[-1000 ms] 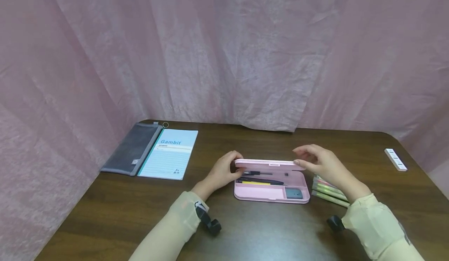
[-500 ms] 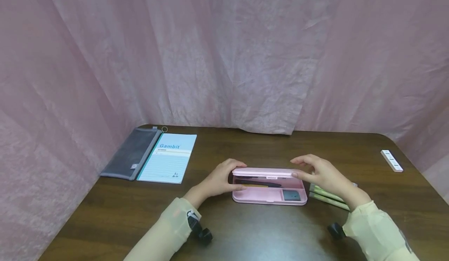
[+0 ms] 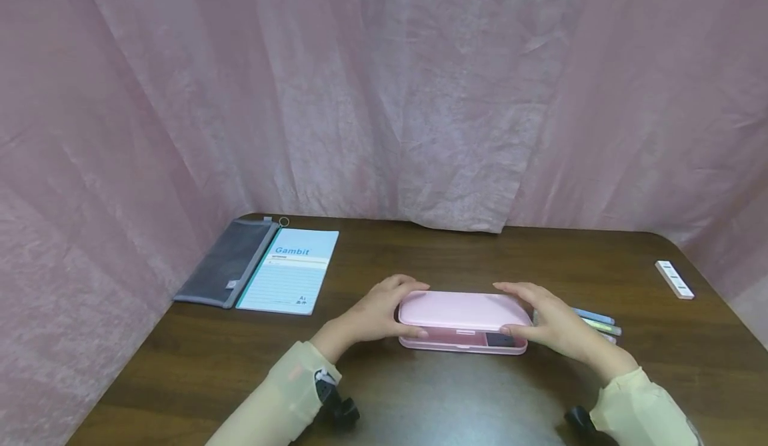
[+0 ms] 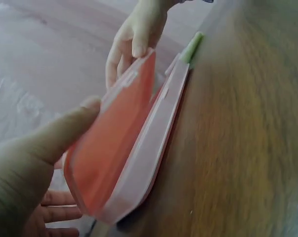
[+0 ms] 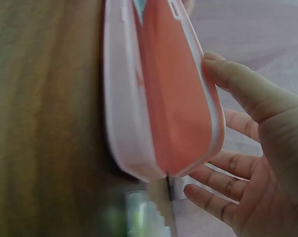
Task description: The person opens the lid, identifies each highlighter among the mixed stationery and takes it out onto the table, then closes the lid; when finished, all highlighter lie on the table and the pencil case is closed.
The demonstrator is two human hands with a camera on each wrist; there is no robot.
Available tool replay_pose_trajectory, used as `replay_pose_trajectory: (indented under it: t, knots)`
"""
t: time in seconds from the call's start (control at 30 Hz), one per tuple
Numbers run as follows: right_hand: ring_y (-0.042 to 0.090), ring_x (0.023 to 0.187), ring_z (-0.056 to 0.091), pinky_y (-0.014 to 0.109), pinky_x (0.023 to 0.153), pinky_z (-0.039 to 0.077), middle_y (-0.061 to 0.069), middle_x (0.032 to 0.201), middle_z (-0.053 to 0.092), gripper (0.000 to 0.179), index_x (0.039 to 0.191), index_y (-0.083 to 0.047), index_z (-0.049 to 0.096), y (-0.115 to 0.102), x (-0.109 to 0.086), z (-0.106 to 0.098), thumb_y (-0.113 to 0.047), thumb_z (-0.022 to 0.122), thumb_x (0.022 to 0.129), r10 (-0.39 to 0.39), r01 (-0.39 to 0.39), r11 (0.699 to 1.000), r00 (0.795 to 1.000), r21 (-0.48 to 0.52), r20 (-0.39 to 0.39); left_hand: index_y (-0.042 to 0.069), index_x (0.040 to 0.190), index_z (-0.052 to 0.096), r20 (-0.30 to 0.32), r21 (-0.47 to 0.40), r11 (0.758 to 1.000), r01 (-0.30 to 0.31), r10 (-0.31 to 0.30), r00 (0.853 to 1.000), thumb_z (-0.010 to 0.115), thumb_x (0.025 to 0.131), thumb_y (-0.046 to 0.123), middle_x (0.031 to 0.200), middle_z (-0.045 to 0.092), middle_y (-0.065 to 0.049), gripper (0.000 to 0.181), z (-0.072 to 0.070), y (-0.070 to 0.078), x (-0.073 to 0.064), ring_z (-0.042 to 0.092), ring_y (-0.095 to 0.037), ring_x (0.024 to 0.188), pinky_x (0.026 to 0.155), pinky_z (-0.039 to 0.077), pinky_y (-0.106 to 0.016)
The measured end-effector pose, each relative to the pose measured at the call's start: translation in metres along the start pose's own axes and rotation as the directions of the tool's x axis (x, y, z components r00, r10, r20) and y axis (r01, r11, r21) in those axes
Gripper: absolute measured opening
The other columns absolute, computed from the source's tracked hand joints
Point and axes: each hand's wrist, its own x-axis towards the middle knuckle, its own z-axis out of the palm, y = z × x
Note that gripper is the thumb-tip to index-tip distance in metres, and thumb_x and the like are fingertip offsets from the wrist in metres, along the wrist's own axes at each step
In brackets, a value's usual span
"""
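Note:
A pink pencil case (image 3: 465,309) lies on the table in front of me, its lid tilted partly down over the base. At its left end my left hand (image 3: 378,309) holds the lid, thumb at the front edge and fingers towards the back. My right hand (image 3: 558,323) holds the right end likewise; the right wrist view shows the thumb (image 5: 237,81) on the lid's edge. Through the remaining gap a dark blue-grey block (image 3: 500,339) shows in the small right compartment. The lid hides most of the inside.
Several highlighter-like pens (image 3: 603,326) lie right of the case, partly behind the right hand. A light blue notebook (image 3: 294,273) and a grey zip pouch (image 3: 225,266) lie at the left. Near the right edge is a white strip (image 3: 675,279). Pink curtains (image 3: 384,99) hang behind.
The lid has swung down towards me, covering the pens inside the case. Both hands have come down and forward with it, and the left thumb has moved to the lid's front edge.

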Motion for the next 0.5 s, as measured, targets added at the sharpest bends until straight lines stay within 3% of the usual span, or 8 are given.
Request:
replay_pose_trajectory:
  t: [0.23, 0.5]
  knots:
    - [0.039, 0.124, 0.049, 0.062, 0.098, 0.041, 0.014, 0.135, 0.056, 0.069, 0.137, -0.015, 0.05, 0.001, -0.003, 0.008, -0.036, 0.078, 0.078, -0.023, 0.023, 1.0, 1.0, -0.004, -0.005, 0.031, 0.144, 0.041, 0.001, 0.128, 0.992, 0.003, -0.004, 1.0, 0.07, 0.074, 0.064, 0.149, 0.039, -0.008, 0.083, 0.003, 0.015, 0.001, 0.038, -0.026, 0.136, 0.112, 0.034, -0.049]
    - [0.038, 0.125, 0.049, 0.062, 0.099, 0.04, 0.012, 0.136, 0.056, 0.067, 0.136, -0.015, 0.053, 0.001, -0.005, 0.015, -0.04, 0.077, 0.079, 0.006, -0.006, 1.0, 1.0, -0.004, 0.006, 0.028, 0.145, 0.041, -0.044, 0.216, 0.976, -0.024, 0.035, 0.998, 0.066, 0.078, 0.066, 0.15, 0.039, -0.01, 0.081, 0.011, 0.015, 0.002, 0.037, -0.027, 0.139, 0.115, 0.03, -0.048]
